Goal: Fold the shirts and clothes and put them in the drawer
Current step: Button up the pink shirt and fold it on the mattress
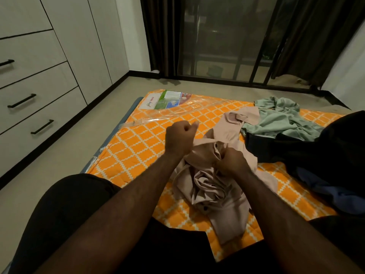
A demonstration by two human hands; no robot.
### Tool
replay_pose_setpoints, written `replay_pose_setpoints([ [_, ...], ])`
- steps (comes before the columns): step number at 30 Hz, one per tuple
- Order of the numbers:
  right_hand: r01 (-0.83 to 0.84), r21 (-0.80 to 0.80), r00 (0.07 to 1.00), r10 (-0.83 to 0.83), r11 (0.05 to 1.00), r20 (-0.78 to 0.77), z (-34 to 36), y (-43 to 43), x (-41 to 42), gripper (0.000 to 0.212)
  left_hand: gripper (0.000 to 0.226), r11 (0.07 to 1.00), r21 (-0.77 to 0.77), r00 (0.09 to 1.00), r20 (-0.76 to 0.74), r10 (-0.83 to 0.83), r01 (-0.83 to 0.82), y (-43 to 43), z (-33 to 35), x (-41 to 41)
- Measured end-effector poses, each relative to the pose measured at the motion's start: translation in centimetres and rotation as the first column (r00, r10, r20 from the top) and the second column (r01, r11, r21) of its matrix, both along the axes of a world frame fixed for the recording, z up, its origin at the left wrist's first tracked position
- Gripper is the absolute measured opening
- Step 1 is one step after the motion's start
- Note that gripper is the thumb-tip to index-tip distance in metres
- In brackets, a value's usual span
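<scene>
Fingers of both the left hand and right hand are clenching the crumpled pale pink cotton shirt, which is lying on the orange diamond-patterned mattress; spreading it flat is seemingly underway, and folding likely needs that first
</scene>
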State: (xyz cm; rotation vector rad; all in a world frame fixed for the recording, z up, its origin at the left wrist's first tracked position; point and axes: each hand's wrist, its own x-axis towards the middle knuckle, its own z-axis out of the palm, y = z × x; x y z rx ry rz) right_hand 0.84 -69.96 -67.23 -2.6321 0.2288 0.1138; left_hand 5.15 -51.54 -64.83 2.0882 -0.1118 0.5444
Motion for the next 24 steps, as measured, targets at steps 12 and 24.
replay_pose_setpoints([
  [12, -0.058, 0.013, 0.990, 0.059, 0.998, -0.124, 1.6, -0.3, -0.3, 0.034, 0.023, 0.946, -0.301, 0.647, -0.746, -0.158, -0.116, -0.3, -0.8, -0.1],
  [24, 0.256, 0.319, 0.875, -0.359, 0.912, 0.324, 6.1, -2.1, -0.5, 0.022, 0.010, 0.934, 0.345, 0.982, 0.185, 0.032, -0.096, -0.6, -0.4, -0.6],
])
